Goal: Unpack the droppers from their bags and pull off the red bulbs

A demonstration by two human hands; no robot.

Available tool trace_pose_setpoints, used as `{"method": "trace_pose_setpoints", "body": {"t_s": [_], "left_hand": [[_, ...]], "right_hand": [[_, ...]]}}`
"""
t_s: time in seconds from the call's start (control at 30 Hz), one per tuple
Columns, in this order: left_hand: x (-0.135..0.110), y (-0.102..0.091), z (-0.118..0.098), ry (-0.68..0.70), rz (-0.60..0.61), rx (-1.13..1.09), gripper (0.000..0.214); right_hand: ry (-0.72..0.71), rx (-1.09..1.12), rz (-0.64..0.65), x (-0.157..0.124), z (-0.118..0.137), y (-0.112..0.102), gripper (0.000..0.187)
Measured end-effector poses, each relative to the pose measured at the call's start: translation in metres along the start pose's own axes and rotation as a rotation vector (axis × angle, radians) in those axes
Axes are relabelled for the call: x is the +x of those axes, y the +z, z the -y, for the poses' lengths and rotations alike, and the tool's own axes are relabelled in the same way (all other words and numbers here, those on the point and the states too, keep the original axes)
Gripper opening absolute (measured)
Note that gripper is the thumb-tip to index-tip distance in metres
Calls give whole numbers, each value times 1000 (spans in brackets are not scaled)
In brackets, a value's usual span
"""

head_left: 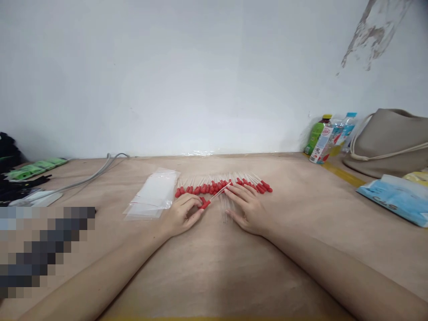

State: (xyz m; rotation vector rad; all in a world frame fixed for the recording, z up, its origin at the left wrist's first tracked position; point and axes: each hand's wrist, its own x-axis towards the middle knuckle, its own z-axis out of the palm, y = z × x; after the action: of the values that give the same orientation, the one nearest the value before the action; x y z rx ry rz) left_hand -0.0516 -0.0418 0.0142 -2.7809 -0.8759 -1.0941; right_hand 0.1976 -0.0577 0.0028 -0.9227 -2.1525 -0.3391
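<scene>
A row of several clear pipettes with red bulbs [220, 186] lies across the middle of the wooden table [214, 267]. My left hand [182, 215] is curled, its fingers pinching one pipette by its red bulb [205, 204]; that pipette slants up to the right. My right hand [245, 206] lies flat with fingers stretched out, resting on the clear stems just below the red bulbs. A stack of clear plastic bags [152, 196] lies just left of my left hand.
A grey cable [90, 177], green packets [33, 168] and dark items sit at the far left. Bottles [326, 136], a beige bag [391, 140] and a blue packet [396, 198] stand at the right. A white wall rises behind the table.
</scene>
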Motion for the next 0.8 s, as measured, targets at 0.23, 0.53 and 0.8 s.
{"method": "trace_pose_setpoints", "body": {"t_s": [0.23, 0.53, 0.8], "left_hand": [[-3, 0, -1, 38, 25, 35, 11], [0, 1, -12, 44, 35, 41, 16], [12, 20, -20, 18, 68, 31, 24]], "right_hand": [[14, -95, -120, 0, 3, 1, 36], [-128, 69, 103, 1, -1, 7, 26], [-157, 121, 88, 1, -2, 9, 26]]}}
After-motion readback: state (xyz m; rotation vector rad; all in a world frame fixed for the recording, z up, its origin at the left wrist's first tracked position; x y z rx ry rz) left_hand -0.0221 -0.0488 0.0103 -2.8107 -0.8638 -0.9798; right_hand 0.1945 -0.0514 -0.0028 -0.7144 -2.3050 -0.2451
